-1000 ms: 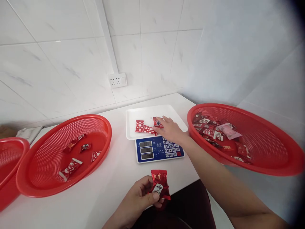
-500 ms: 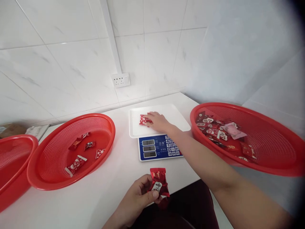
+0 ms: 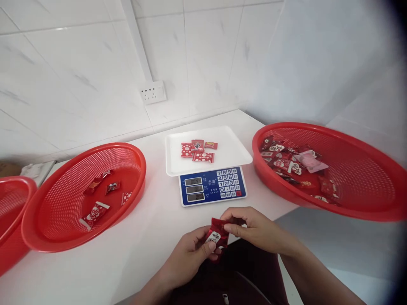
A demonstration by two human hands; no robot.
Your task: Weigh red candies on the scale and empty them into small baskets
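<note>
My left hand (image 3: 190, 253) pinches a red wrapped candy (image 3: 216, 237) near the table's front edge. My right hand (image 3: 254, 228) has closed its fingertips on the same candy from the right. Beyond them stands a blue-faced scale (image 3: 212, 185) with a white tray (image 3: 233, 150). Several red wrapped candies (image 3: 197, 151) lie on the tray's left part. A big red basket (image 3: 356, 199) at the right holds a heap of wrapped candies (image 3: 291, 167).
A second red basket (image 3: 63, 224) at the left holds several candies (image 3: 103, 197). Part of a third red basket (image 3: 9, 216) shows at the far left edge. A wall socket (image 3: 153, 92) sits on the tiled wall behind. The white table ends just before my hands.
My right hand left the candies on the scale tray and drew back to the front, closing on the candy that my left hand holds. The view tilted down a little.
</note>
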